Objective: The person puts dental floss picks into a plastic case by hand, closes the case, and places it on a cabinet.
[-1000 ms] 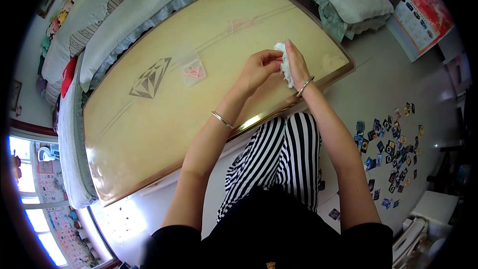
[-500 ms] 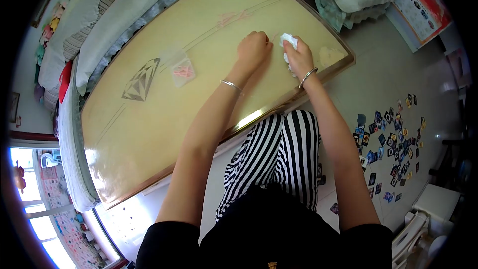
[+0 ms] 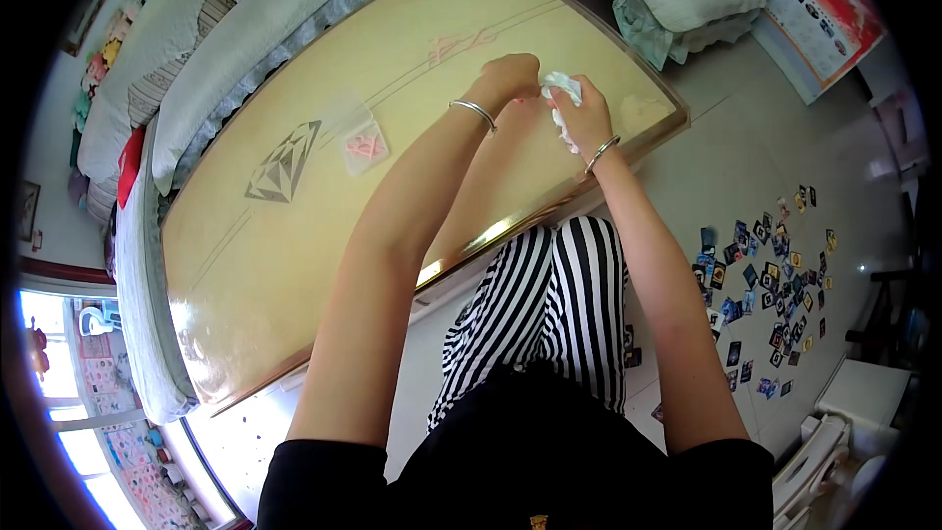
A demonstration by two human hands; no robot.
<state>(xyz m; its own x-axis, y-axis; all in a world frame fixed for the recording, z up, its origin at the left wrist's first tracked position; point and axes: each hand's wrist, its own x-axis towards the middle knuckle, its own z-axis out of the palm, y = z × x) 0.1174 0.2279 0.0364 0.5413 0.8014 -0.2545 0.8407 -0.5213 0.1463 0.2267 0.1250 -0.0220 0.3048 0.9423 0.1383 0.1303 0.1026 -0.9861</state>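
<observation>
My right hand (image 3: 586, 120) is closed round a crumpled white tissue (image 3: 562, 84), part of which sticks out past the thumb. Close to the tissue, my left hand (image 3: 510, 77) is bent down at the wrist with its fingers curled together. A small pinkish bit shows under those fingers, but what they hold is hidden. Both hands are over the right part of a glossy yellow table (image 3: 245, 285). Beyond my left hand, several thin pink pieces (image 3: 459, 45) lie on the tabletop. A clear plastic bag (image 3: 363, 145) with pink pieces inside lies left of my left forearm.
A sofa with a pale cover (image 3: 221, 69) runs along the table's far side. Many small cards (image 3: 775, 280) are scattered on the floor at right. A red and white box (image 3: 824, 20) stands at upper right, and a white stool (image 3: 863, 397) at lower right.
My left hand has moved slightly up and right, its wrist bending toward the tissue. My right hand has shifted a little left, bringing the tissue close to the left fingers.
</observation>
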